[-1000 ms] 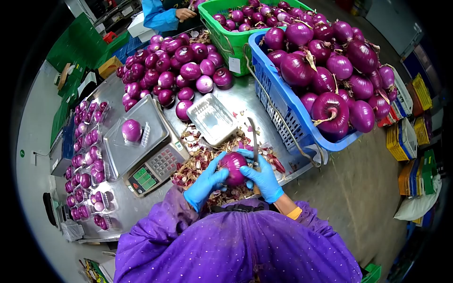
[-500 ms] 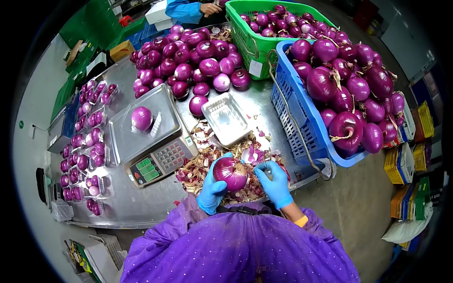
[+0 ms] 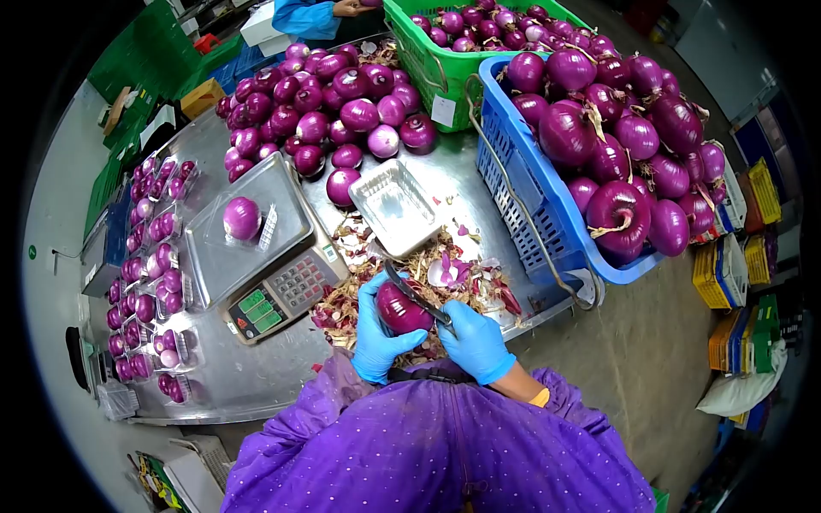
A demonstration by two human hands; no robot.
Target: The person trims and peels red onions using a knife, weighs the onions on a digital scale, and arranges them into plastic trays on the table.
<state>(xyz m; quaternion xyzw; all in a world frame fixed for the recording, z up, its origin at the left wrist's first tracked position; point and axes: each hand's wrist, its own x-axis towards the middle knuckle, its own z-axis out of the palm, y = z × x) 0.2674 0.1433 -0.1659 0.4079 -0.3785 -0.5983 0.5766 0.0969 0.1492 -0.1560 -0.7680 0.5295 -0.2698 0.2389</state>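
Observation:
My left hand (image 3: 374,338), in a blue glove, is wrapped round a red onion (image 3: 400,312) held above the table's near edge. In my right hand (image 3: 479,344), also gloved in blue, is a knife (image 3: 413,293). Its dark blade lies across the upper right side of the onion, pointing away from me to the left. Whether the edge has cut in, I cannot tell. Below and around both hands spreads a heap of onion skins and roots (image 3: 342,309). A white plastic tray (image 3: 395,209) stands just beyond the heap.
A scale (image 3: 286,295) holds one onion (image 3: 242,218). Behind it lies a pile of onions (image 3: 329,111). Packed trays of onions (image 3: 162,282) line the left side. Full blue (image 3: 522,192) and green (image 3: 419,68) baskets stand at right and back. A co-worker's blue sleeve (image 3: 304,17) shows beyond.
The onion has turned in my left hand. My right hand has moved left towards it, and the knife blade, hardly visible before, now lies across the onion. The view has shifted slightly.

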